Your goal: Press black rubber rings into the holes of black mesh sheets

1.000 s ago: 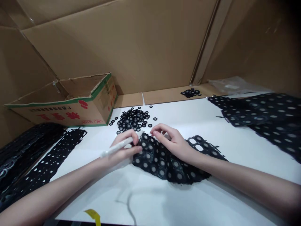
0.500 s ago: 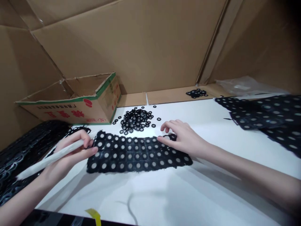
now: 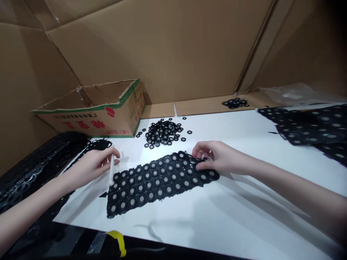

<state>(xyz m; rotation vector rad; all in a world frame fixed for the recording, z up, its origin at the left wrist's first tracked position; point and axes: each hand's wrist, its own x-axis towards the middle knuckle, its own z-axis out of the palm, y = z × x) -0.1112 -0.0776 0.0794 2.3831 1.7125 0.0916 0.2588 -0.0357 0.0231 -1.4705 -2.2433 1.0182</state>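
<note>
A black rubbery sheet with rows of round pale holes lies slanted on the white table top. My right hand pinches its upper right corner between thumb and fingers, where thin black strands show under the fingertips. In my left hand is a slim white stick, like a pen, pointing down beside the sheet's left end. I cannot tell whether its tip touches the sheet. Beyond the sheet lies a pile of loose black rings, with a few scattered round it.
An open cardboard box stands at the back left. Stacked black sheets fill the left side, and more holed sheets lie at the right. A small ring heap sits at the back; yellow tape hangs at the front edge.
My right hand has closed on the sheet's corner. The sheet has turned, its left end now lower. My left hand has let go of the sheet and swung the stick to point down.
</note>
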